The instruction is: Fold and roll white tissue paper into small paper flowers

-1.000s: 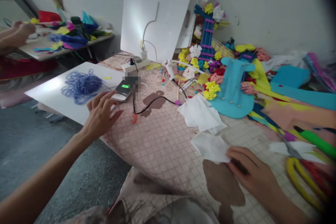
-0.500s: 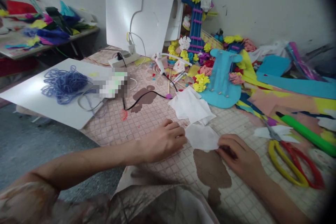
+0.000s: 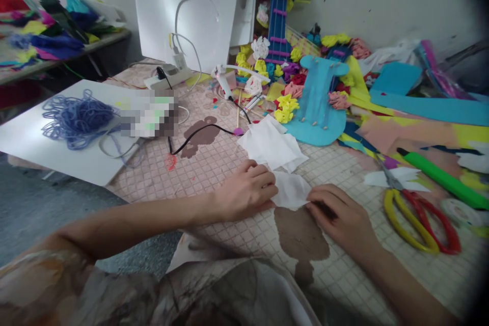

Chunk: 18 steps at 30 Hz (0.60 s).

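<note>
A small piece of thin white paper (image 3: 291,191) spans the gap between my two hands, over the patterned table cover. My left hand (image 3: 248,191) has its curled fingers closed at the paper's left edge. At the right corner my right hand (image 3: 338,214) pinches the paper between thumb and fingers. Just beyond lies a stack of similar white sheets (image 3: 272,142). Under the near edge of the held piece, a dark brown patch (image 3: 301,237) shows on the cover.
Scissors with yellow and red handles (image 3: 420,219) and a green cutter (image 3: 445,175) lie at right. Behind are a blue guitar-shaped cutout (image 3: 319,102), a glue gun (image 3: 225,81) with a black cord, and a power strip (image 3: 168,79). Blue yarn (image 3: 78,117) rests on a white board (image 3: 91,168) at left.
My left hand has come to the paper's left edge, closing the small gap seen before. My right hand keeps its pinch. The whole view has shifted slightly.
</note>
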### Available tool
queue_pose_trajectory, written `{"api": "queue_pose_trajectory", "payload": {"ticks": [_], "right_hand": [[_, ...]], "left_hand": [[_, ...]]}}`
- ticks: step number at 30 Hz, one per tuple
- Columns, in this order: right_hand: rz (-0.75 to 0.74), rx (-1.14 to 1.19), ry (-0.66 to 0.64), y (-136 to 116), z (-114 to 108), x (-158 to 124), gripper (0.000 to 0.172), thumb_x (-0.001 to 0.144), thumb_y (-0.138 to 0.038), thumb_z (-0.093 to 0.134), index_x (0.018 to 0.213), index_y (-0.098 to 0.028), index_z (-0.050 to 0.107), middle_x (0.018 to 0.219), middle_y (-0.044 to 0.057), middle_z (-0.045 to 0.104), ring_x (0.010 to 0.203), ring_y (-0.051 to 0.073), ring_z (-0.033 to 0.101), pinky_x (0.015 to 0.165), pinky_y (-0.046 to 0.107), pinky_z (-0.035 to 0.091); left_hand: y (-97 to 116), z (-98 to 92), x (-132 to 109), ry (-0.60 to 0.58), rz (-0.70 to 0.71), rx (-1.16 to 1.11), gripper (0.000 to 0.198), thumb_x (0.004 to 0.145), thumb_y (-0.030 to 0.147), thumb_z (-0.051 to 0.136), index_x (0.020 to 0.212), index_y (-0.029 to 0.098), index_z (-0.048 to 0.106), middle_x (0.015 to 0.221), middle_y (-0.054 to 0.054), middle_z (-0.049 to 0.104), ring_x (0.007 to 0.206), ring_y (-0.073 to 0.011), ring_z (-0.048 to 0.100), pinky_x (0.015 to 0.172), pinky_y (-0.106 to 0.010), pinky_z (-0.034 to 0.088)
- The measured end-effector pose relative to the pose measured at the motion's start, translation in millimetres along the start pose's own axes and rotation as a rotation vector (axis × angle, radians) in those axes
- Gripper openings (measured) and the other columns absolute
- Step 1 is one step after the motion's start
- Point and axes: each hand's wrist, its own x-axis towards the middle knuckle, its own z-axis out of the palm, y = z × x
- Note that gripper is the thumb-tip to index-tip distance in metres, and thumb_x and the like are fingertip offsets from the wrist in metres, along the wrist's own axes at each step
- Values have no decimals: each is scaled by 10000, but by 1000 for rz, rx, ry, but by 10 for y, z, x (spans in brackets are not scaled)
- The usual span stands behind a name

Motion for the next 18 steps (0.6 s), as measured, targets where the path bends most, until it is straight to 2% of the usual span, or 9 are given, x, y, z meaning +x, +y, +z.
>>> {"api": "queue_pose_trajectory", "payload": {"ticks": [6, 14, 18], "right_hand": [[38, 36, -4, -49, -14, 36, 72, 903, -179, 492, 879, -219, 546, 884, 43, 597, 841, 185, 589, 731, 313, 478], [13, 22, -17, -20, -25, 20, 78, 896, -181, 508, 904, -220, 575, 936, 48, 609, 870, 183, 600, 729, 294, 491], [-36, 28, -62, -4, -42, 7, 118, 907, -163, 496, 922, -224, 596, 960, 51, 609, 888, 180, 595, 753, 300, 493]], "left_hand": [[25, 5, -7, 61, 123, 160, 204, 969, 199, 385, 917, 172, 580, 897, -22, 620, 902, -153, 516, 949, -388, 325], [3, -5, -21, 83, 104, 154, 222, 967, 170, 376, 902, 185, 587, 901, -11, 636, 922, -148, 528, 961, -387, 326], [-27, -29, -60, 45, 64, 85, 238, 967, 168, 364, 914, 185, 595, 916, -17, 646, 921, -149, 531, 963, -391, 316]]}}
